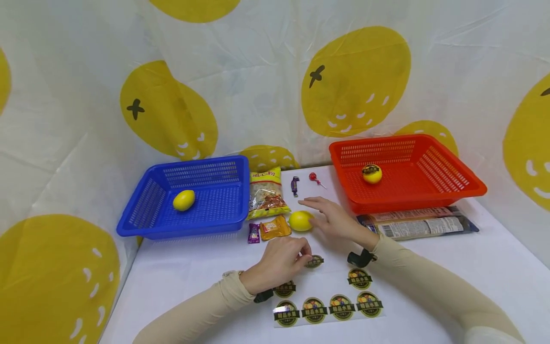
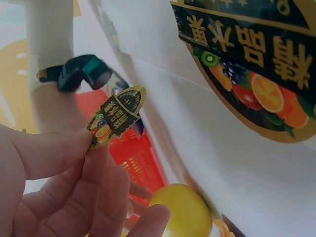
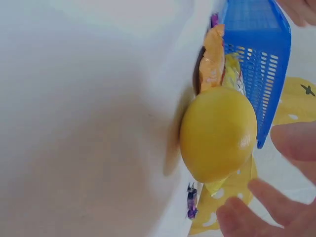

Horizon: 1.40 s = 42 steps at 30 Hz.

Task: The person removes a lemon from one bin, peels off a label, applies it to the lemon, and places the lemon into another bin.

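Between thumb and forefinger my left hand (image 1: 281, 262) pinches a round black-and-gold fruit sticker (image 2: 116, 118), held above the table. My right hand (image 1: 337, 220) reaches beside a yellow lemon (image 1: 301, 220), its fingers spread and slightly bent. In the right wrist view a gap shows between those fingers and the lemon (image 3: 218, 134). Below the hands lies a clear sheet of stickers (image 1: 314, 310), with several round labels on it; my left wrist hides part of it.
A blue basket (image 1: 142, 224) holding another lemon (image 1: 184, 200) stands left. A red basket (image 1: 412, 198) holds a stickered lemon (image 1: 373, 177); a long flat packet (image 1: 423, 228) lies before it. Nearby are a snack bag (image 1: 265, 193), an orange packet (image 1: 275, 228), purple candies (image 1: 254, 233) and a lollipop (image 1: 313, 177).
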Tool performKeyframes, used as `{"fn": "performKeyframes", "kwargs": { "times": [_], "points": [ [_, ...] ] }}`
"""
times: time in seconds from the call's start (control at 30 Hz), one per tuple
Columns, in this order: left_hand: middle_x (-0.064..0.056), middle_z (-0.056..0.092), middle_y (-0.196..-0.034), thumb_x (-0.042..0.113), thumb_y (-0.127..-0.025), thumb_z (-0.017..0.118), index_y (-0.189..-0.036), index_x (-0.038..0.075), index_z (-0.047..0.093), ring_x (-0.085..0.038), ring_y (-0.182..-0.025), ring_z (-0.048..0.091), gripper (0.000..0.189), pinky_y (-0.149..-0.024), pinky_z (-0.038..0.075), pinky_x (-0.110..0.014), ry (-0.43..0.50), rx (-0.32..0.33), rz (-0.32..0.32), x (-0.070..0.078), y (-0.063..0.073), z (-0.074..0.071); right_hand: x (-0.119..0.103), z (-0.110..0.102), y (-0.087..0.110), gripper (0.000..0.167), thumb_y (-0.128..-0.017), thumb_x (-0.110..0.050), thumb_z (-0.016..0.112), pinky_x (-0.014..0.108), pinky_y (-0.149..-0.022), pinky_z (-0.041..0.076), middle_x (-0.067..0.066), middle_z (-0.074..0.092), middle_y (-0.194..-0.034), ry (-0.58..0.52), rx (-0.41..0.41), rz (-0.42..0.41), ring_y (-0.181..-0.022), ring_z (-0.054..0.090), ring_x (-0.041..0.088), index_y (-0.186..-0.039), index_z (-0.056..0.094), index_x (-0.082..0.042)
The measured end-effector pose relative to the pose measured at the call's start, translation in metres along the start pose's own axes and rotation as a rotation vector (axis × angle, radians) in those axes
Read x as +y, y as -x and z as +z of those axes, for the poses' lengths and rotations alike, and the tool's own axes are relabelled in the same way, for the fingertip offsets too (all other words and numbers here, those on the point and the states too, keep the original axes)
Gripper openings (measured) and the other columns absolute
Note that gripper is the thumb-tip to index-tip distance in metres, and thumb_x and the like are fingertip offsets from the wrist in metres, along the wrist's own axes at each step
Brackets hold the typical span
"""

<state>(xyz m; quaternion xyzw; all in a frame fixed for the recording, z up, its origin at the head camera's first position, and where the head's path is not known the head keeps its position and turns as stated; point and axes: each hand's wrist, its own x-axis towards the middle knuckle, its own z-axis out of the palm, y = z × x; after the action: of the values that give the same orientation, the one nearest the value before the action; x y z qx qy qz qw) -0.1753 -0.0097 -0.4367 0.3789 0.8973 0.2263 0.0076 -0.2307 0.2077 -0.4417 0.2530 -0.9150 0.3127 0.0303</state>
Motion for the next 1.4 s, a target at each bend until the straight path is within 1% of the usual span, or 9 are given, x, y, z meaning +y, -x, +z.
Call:
{"fn": "performKeyframes", "kwargs": {
  "times": [0.13,0.33,0.5,0.67,0.8,0.93,1.03,1.23,1.4],
  "points": [
    [0.011,0.075,-0.083,0.026,-0.094,0.075,-0.094,0.022,0.075,0.004,-0.066,0.055,0.004,-0.060,0.039,-0.014,0.005,-0.005,-0.005,-0.001,0.000,0.001,0.006,-0.001,-0.008,0.047,-0.097,-0.003,0.062,0.063,-0.113,0.040,0.023,0.058,-0.146,-0.050,-0.074,-0.019,-0.136,0.054,0.043,-0.143,0.060,-0.011],
    [0.010,0.075,-0.082,0.025,-0.093,0.076,-0.092,0.020,0.075,0.003,-0.064,0.055,0.005,-0.057,0.037,-0.015,0.005,0.016,-0.008,-0.003,0.000,0.003,0.008,-0.002,-0.013,0.046,-0.096,0.007,0.054,0.064,-0.113,0.039,0.025,0.062,-0.141,-0.052,-0.162,-0.016,-0.132,0.056,0.046,-0.137,0.065,-0.007],
    [0.010,0.074,-0.080,0.026,-0.093,0.075,-0.091,0.020,0.075,0.004,-0.063,0.053,0.006,-0.055,0.036,-0.014,0.016,0.020,-0.008,-0.004,0.000,0.003,0.011,0.000,-0.014,0.048,-0.094,0.010,0.053,0.062,-0.111,0.042,0.021,0.066,-0.137,-0.025,-0.183,-0.007,-0.129,0.060,0.042,-0.137,0.066,-0.008],
    [0.011,0.074,-0.080,0.025,-0.093,0.075,-0.092,0.021,0.075,0.005,-0.063,0.053,0.005,-0.055,0.037,-0.014,0.015,0.017,-0.015,-0.005,0.000,0.003,0.014,-0.001,-0.013,0.047,-0.094,0.005,0.060,0.051,-0.098,0.053,0.016,0.071,-0.127,-0.026,-0.172,0.001,-0.108,0.067,0.031,-0.139,0.065,-0.009],
    [0.011,0.075,-0.081,0.025,-0.093,0.075,-0.092,0.021,0.075,0.005,-0.063,0.053,0.005,-0.055,0.038,-0.014,0.026,0.008,-0.025,-0.006,0.000,0.002,0.014,-0.004,-0.012,0.048,-0.094,-0.002,0.065,0.041,-0.088,0.054,0.014,0.071,-0.121,-0.028,-0.184,0.025,-0.094,0.065,0.021,-0.141,0.063,-0.010],
    [0.010,0.074,-0.081,0.025,-0.094,0.075,-0.092,0.020,0.075,0.004,-0.064,0.054,0.005,-0.057,0.039,-0.015,0.043,-0.001,-0.044,-0.008,-0.001,0.000,0.014,-0.003,-0.011,0.048,-0.095,-0.009,0.070,0.038,-0.089,0.055,0.012,0.070,-0.118,-0.032,-0.191,0.049,-0.095,0.067,0.020,-0.142,0.062,-0.012],
    [0.010,0.074,-0.081,0.025,-0.094,0.075,-0.093,0.021,0.074,0.002,-0.067,0.057,0.005,-0.059,0.040,-0.017,0.051,0.002,-0.066,-0.010,-0.002,-0.001,0.016,-0.001,-0.011,0.048,-0.094,-0.015,0.074,0.044,-0.091,0.057,0.013,0.070,-0.118,-0.041,-0.180,0.053,-0.102,0.069,0.027,-0.140,0.062,-0.011],
    [0.010,0.074,-0.085,0.026,-0.096,0.073,-0.094,0.022,0.072,-0.003,-0.076,0.060,0.005,-0.069,0.043,-0.019,0.088,0.048,-0.097,-0.015,-0.004,-0.002,0.017,0.004,-0.012,0.052,-0.093,-0.023,0.076,0.053,-0.098,0.054,0.015,0.067,-0.132,-0.079,-0.177,0.076,-0.112,0.067,0.036,-0.140,0.059,-0.007],
    [0.007,0.074,-0.088,0.025,-0.098,0.070,-0.095,0.020,0.069,-0.006,-0.079,0.063,0.006,-0.072,0.045,-0.021,0.193,0.092,-0.150,-0.022,-0.007,-0.004,0.015,0.009,-0.015,0.059,-0.095,-0.024,0.074,0.052,-0.103,0.052,0.015,0.060,-0.146,-0.092,-0.220,0.090,-0.118,0.066,0.032,-0.148,0.052,-0.007]
  ]
}}
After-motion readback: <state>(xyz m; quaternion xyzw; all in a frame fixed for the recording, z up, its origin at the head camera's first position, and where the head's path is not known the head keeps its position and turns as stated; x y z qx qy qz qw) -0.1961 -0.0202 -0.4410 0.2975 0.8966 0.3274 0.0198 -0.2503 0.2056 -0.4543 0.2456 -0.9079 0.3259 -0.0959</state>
